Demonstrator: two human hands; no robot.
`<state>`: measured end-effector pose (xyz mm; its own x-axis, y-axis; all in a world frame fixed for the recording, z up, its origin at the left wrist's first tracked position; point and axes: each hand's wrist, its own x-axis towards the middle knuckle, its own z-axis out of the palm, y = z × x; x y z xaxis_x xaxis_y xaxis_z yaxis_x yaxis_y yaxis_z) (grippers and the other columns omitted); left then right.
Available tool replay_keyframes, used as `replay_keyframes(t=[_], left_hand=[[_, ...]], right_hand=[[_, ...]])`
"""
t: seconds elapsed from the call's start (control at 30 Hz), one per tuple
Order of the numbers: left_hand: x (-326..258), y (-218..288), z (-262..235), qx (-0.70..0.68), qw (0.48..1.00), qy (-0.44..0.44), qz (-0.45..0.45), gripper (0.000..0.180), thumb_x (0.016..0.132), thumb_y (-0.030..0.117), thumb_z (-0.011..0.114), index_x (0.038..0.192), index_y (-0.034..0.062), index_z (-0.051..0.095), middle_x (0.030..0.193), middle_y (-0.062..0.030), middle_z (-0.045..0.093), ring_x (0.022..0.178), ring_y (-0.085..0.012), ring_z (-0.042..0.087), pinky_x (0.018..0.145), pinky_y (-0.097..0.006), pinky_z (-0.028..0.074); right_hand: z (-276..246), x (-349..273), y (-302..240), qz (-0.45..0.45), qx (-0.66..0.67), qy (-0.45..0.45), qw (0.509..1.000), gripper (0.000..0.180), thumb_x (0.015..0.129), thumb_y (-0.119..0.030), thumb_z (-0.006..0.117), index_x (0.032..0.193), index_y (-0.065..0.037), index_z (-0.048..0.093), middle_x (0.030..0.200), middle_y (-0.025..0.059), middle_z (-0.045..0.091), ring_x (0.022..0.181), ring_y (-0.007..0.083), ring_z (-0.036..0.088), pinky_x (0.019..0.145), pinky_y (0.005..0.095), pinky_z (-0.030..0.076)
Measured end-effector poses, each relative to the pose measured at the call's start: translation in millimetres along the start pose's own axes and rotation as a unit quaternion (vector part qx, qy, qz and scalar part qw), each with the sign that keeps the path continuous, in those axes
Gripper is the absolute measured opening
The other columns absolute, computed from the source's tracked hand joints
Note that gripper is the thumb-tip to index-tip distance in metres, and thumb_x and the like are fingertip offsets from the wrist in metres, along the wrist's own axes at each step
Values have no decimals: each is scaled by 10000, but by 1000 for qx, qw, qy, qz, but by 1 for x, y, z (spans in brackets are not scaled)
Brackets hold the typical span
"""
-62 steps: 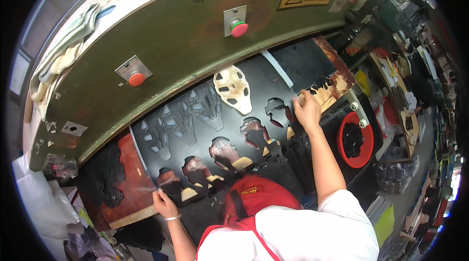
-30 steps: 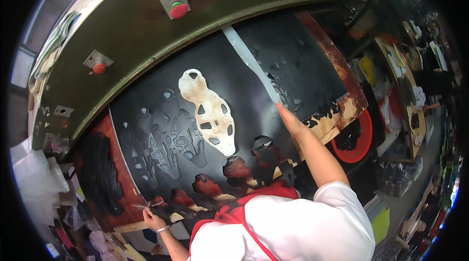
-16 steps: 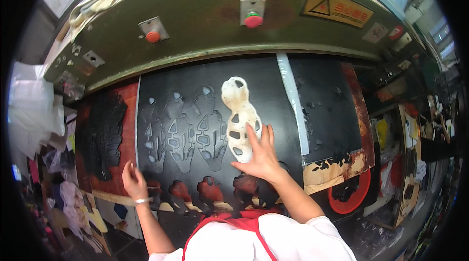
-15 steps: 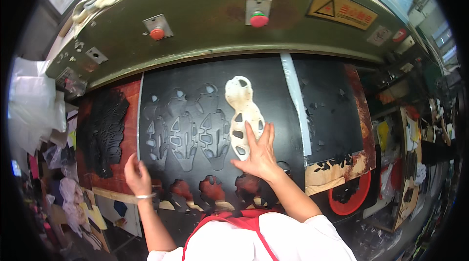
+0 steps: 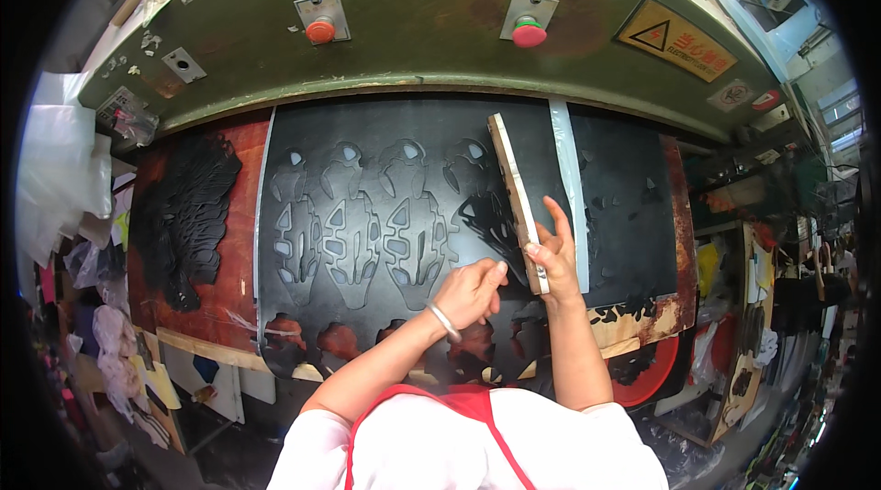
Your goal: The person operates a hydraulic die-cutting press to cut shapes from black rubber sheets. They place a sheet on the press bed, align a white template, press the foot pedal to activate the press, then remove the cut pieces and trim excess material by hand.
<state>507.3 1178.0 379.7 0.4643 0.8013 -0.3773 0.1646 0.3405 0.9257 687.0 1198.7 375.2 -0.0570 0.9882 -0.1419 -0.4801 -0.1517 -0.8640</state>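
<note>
My right hand grips a cream-coloured cutting die, tilted up on edge above a black rubber-like sheet. Its thumb lies against the die's edge, and the index finger points up. Just left of the die's lower end, my left hand is closed, fingers curled and thumb forward; whatever it may hold is hidden. Several sole-like outlines stand in a row in the sheet. Beside the die, the rightmost outline looks darker and partly open, with loose edges.
A green machine beam with two red buttons spans the far side. Black scraps lie on the reddish board at left. A pale strip borders the sheet at right. Below the right edge sits a red tub.
The die, flat on the sheet before, is now lifted and turned on edge in my right hand. My left hand has moved right from the sheet's left edge and closed.
</note>
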Motion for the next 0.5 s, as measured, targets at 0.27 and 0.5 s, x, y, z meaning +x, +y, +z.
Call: replay_keyframes(t=[0.27,0.5], left_hand=[[0,-11,5,29,998,-1,-61,421,1012,270,397,787,-65,515,640,-126,628,467,-165,607,417,-272,504],[-30,-6,-32,48,991,-43,-114,450,977,368,498,842,-45,613,610,-83,626,446,-139,596,404,-267,474]], right_hand=[[-11,7,-14,-2,107,12,994,834,707,-65,711,1416,-37,274,1206,202,549,1059,226,576,937,310,448],[-26,13,-24,-152,-508,40,847,972,511,-102,789,1381,-74,357,1366,253,357,1271,360,395,1065,416,341]])
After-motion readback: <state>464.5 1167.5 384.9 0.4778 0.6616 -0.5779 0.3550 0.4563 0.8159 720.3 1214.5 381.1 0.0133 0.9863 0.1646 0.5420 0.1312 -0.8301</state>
